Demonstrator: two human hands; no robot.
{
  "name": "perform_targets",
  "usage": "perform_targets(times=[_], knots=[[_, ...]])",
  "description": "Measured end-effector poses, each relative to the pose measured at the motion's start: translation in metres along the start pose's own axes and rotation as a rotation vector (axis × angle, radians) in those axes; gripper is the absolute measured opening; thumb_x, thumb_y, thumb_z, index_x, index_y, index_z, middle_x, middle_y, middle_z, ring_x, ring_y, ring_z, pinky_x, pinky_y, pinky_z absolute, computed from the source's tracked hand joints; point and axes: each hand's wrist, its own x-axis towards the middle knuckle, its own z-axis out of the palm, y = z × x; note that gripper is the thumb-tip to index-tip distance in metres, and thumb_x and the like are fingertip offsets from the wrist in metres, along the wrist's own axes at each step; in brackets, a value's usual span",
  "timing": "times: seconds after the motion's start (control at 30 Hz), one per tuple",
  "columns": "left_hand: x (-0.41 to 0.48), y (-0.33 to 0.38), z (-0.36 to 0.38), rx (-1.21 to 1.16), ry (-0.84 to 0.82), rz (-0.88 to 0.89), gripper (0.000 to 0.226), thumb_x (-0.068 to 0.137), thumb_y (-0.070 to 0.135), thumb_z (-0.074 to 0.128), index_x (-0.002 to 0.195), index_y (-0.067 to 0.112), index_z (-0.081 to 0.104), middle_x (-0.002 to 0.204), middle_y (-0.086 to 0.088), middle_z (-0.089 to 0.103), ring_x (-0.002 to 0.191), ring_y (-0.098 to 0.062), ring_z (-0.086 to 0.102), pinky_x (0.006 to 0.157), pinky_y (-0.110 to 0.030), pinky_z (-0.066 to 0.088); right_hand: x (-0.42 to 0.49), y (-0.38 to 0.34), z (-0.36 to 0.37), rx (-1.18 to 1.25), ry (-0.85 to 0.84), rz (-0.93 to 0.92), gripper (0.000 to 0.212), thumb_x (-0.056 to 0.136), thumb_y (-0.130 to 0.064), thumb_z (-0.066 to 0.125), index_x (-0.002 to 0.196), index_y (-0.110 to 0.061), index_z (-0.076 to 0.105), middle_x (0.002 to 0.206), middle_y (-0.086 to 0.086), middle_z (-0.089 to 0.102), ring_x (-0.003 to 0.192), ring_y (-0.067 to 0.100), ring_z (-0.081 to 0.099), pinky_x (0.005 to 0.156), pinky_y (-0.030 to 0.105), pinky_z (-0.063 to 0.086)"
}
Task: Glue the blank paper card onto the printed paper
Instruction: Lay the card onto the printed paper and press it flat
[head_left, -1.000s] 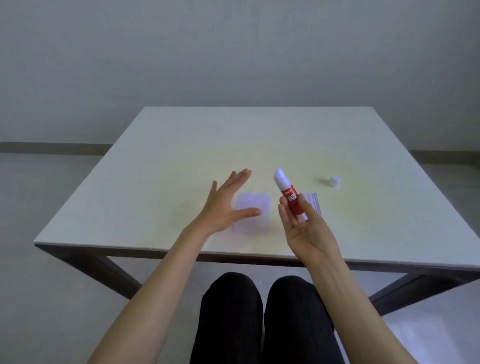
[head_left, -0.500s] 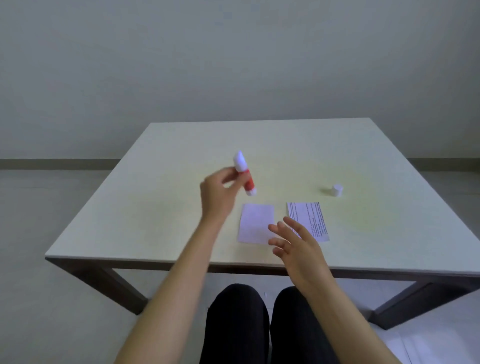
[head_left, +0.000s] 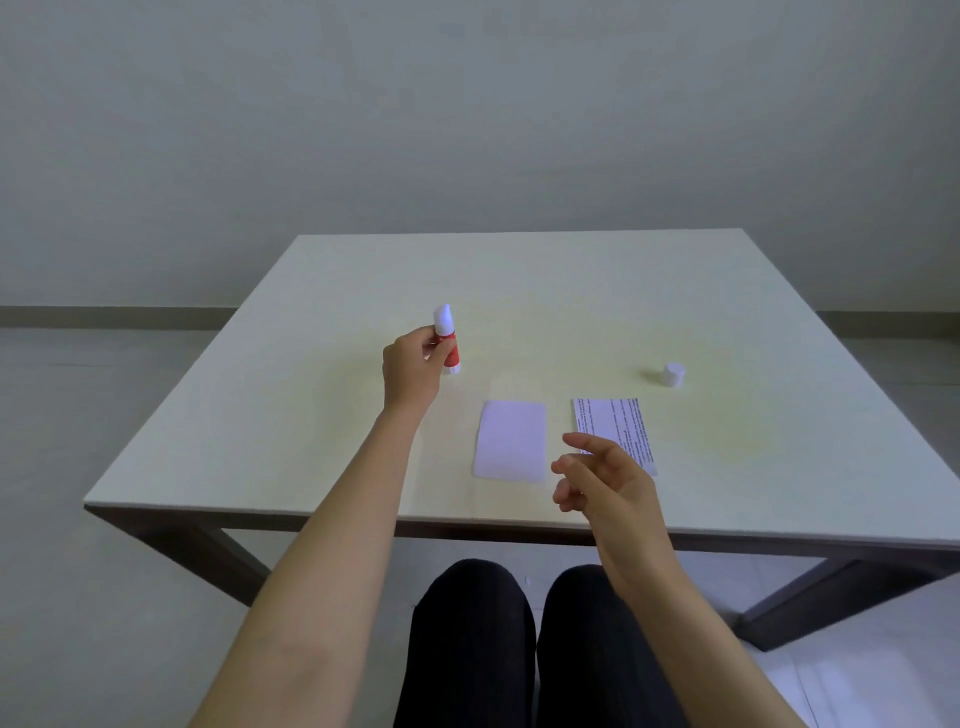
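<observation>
Table (head_left: 519, 280) far half bare; left hand (head_left: 413, 371) grips glue stick (head_left: 448, 340).

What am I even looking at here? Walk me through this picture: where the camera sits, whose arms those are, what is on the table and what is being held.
There is no machine here. The camera is worn on a person's head and looks forward and down, so the two bare arms reaching in from below are the wearer's own, and the dark shapes at the bottom are their legs.

The left hand has its grip closed on a red glue stick, uncapped, held upright above the table. The right hand is open and holds nothing; it hovers near the table's front edge.

On the table lie a blank paper card and, to its right, a printed paper, side by side and not touching. Further back on the right stands a small white cap, likely the glue stick's.
</observation>
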Motion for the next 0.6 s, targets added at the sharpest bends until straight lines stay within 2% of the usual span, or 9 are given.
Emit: perform_targets(times=[0.13,0.23,0.33,0.4,0.43,0.5,0.53,0.6], knots=[[-0.002,-0.002,0.003,-0.026,-0.006,-0.009,0.027,0.087,0.018,0.056,0.063,0.008,0.063,0.062,0.005,0.068,0.055,0.009,0.055,0.056,-0.004,0.034,0.000,-0.002,0.001,-0.079,-0.032,-0.049,0.018,0.086,-0.004,0.061,0.091,-0.019,0.071,0.061,-0.002,0.062,0.056,0.012,0.055,0.061,0.020,0.051],[-0.005,-0.003,0.005,-0.028,0.022,-0.002,0.026,0.087,0.018,0.058,0.063,0.009,0.064,0.063,0.006,0.067,0.057,0.012,0.056,0.056,-0.003,0.034,0.002,0.000,0.007,-0.234,-0.061,-0.123,0.019,0.087,-0.006,0.062,0.089,-0.022,0.072,0.066,-0.006,0.064,0.056,0.005,0.058,0.060,0.013,0.049],[-0.006,-0.007,0.005,-0.038,0.020,0.000,0.022,0.086,0.020,0.059,0.066,0.011,0.066,0.065,0.008,0.069,0.061,0.013,0.058,0.061,-0.008,0.036,0.009,0.006,0.017,-0.588,-0.130,-0.290,0.016,0.087,-0.014,0.064,0.099,-0.022,0.071,0.090,-0.004,0.066,0.075,0.008,0.059,0.069,0.010,0.045],[-0.006,-0.007,0.004,-0.051,-0.006,-0.031,0.011,0.083,0.023,0.064,0.080,0.014,0.070,0.073,0.010,0.070,0.069,0.011,0.061,0.071,-0.019,0.041,0.016,0.011,0.024,-0.972,-0.220,-0.435,0.033,0.090,-0.027,0.062,0.120,-0.015,0.064,0.114,0.002,0.059,0.099,0.017,0.055,0.086,0.019,0.042],[-0.007,-0.006,0.004,-0.058,-0.022,-0.054,0.021,0.081,0.025,0.068,0.099,0.016,0.069,0.085,0.009,0.071,0.079,0.007,0.062,0.077,-0.023,0.042,0.018,0.013,0.028,-1.177,-0.261,-0.503,0.045,0.091,-0.036,0.058,0.129,-0.014,0.057,0.124,0.004,0.054,0.110,0.022,0.050,0.092,0.027,0.038],[-0.011,-0.008,0.002,-0.064,-0.022,-0.078,0.071,0.077,0.030,0.075,0.139,0.014,0.044,0.112,0.008,0.060,0.099,-0.005,0.057,0.088,-0.023,0.040,0.020,0.017,0.037,-1.489,-0.300,-0.594,0.066,0.087,-0.057,0.049,0.134,-0.011,0.050,0.132,0.005,0.049,0.117,0.029,0.044,0.094,0.037,0.033],[-0.014,-0.009,0.000,-0.073,0.026,-0.072,0.083,0.077,0.030,0.076,0.146,0.014,0.032,0.120,0.006,0.056,0.105,-0.008,0.054,0.090,-0.022,0.038,0.019,0.017,0.040,-1.585,-0.312,-0.620,0.073,0.084,-0.066,0.045,0.130,-0.009,0.052,0.130,0.005,0.051,0.116,0.030,0.045,0.094,0.039,0.033],[-0.021,-0.013,-0.005,-0.100,0.167,-0.027,0.081,0.080,0.028,0.073,0.147,0.013,0.029,0.129,-0.002,0.057,0.111,-0.015,0.056,0.090,-0.021,0.037,0.014,0.021,0.042,-1.687,-0.292,-0.725,0.076,0.074,-0.075,0.048,0.108,-0.009,0.065,0.111,0.002,0.061,0.103,0.028,0.054,0.092,0.039,0.041]])
